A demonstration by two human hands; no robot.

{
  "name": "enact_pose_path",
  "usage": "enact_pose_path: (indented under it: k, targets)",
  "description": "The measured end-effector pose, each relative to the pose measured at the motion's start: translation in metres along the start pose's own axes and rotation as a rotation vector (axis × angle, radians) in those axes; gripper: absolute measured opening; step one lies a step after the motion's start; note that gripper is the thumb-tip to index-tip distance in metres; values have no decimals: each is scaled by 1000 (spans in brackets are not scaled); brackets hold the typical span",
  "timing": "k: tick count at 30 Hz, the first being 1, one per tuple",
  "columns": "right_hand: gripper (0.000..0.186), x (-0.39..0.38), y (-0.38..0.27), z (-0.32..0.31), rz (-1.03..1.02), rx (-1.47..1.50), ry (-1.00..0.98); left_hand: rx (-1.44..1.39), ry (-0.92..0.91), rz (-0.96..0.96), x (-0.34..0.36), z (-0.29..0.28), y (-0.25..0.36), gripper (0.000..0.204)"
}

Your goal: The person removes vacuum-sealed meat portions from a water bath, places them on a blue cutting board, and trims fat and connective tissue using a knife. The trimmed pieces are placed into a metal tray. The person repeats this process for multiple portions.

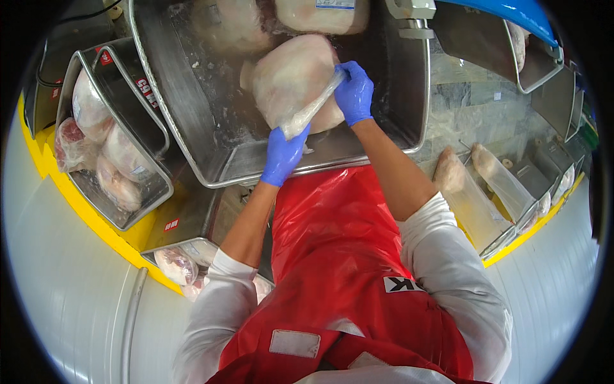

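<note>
Both hands wear blue gloves and are closed on the gathered edge of a clear plastic bag (312, 110), pulled into a taut slanting band. My left hand (283, 155) grips its lower end, and my right hand (354, 93) its upper end. Behind the band lies a large, pale, rounded cut of meat (288, 77), which seems to be inside the bag. It rests in a deep metal tub (185, 89). Farther back in the tub are another pale cut (236, 25) and a bagged one with a label (326, 20). My fingertips are partly hidden by the plastic.
To the left, a metal bin (163, 185) holds several bagged cuts. More bagged meat (176, 265) sits in a lower bin beside my left forearm. On the right, long bagged pieces (451, 171) lean over bins near a yellow rail (502, 253). A metal fitting (414, 22) overhangs the tub's far right corner.
</note>
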State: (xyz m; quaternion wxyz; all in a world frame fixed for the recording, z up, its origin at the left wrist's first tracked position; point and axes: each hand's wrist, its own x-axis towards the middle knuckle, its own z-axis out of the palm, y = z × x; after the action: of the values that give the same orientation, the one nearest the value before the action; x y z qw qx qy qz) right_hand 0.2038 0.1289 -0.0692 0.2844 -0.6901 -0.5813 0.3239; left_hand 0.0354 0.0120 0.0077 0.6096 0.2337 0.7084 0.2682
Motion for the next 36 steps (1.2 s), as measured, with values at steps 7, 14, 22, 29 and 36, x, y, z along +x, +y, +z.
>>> enact_pose_path:
  k: [7, 14, 22, 29, 36]
  targets:
    - [15, 44, -30, -3, -331, -42, 42, -188, 24, 71, -7, -13, 53, 25]
    - [52, 58, -10, -1, 52, -94, -417, -275, -36, 162, 115, -91, -14, 24]
    - [56, -101, -6, 30, 68, -72, -811, 770, 108, 437, 65, -75, 22, 41]
    - [33, -78, -4, -40, -274, -271, -775, 900, 246, 422, 36, -89, 58, 32]
    - [29, -96, -43, -96, -296, -559, -815, 886, 145, 298, 27, -84, 9, 20]
